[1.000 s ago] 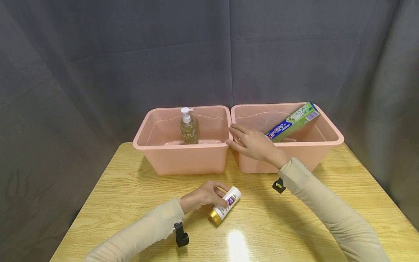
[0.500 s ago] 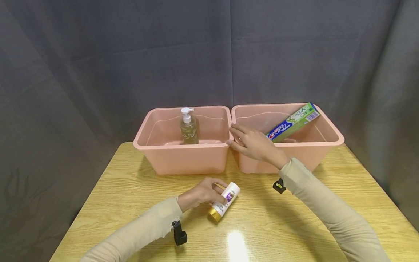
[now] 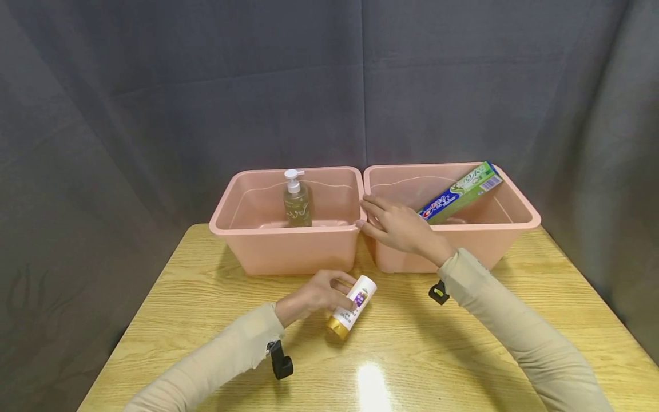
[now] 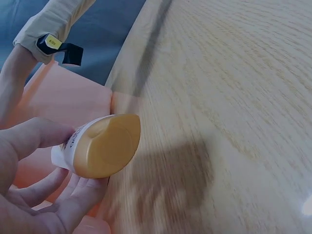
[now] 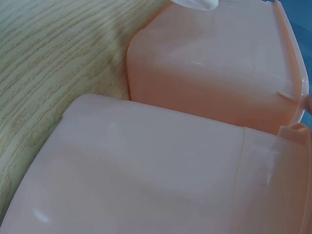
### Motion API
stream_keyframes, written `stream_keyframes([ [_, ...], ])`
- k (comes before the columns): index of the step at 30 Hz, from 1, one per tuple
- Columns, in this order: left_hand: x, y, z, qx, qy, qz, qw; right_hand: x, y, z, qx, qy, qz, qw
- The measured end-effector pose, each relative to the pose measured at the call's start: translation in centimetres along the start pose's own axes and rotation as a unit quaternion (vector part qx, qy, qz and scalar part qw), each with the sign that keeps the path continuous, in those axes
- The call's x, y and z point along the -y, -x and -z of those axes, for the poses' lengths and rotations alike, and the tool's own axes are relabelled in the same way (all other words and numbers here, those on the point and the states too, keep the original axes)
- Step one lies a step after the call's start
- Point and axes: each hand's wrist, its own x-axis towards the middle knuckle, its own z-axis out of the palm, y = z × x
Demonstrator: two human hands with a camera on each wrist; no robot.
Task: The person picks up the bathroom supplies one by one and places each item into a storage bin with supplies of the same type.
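Observation:
My left hand (image 3: 319,294) grips a white bottle (image 3: 360,294) with a purple-marked label and a gold cap (image 3: 338,328). In the left wrist view the thumb lies on one side of the bottle and fingers on the other, with the gold cap (image 4: 109,146) facing the camera and a shadow on the table beneath. The bottle slants, cap end lower and nearer. My right hand (image 3: 399,226) rests at the rims where two pink bins meet, its fingers fairly straight. A fingertip (image 5: 308,103) shows at the right wrist view's edge.
The left bin (image 3: 293,252) holds an olive-green pump bottle (image 3: 297,207) standing upright. In the right bin (image 3: 484,243) a blue and green toothpaste box (image 3: 460,191) leans diagonally against the wall. Both stand at the back of a wooden table (image 3: 206,297), before a grey curtain (image 3: 257,86).
My left hand has moved up and slightly away from me with the white bottle, which has risen from the table. The right hand stays at the bins' rims.

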Motion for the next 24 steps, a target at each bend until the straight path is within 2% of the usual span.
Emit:
stream_keyframes([
  [7, -0.6, 0.3, 0.4, 0.007, 0.014, -0.005, 0.9999, 0.0, 0.0, 0.0, -0.002, -0.002, 0.003, 1.000],
  [18, -1.8, 0.8, 1.6, 0.011, 0.012, -0.028, 0.9995, 0.0, 0.0, 0.1, 0.003, -0.005, -0.005, 1.000],
  [24, -2.5, 1.2, 2.2, 0.011, 0.028, -0.042, 0.9987, 0.0, 0.0, 0.1, 0.004, -0.008, -0.007, 1.000],
])
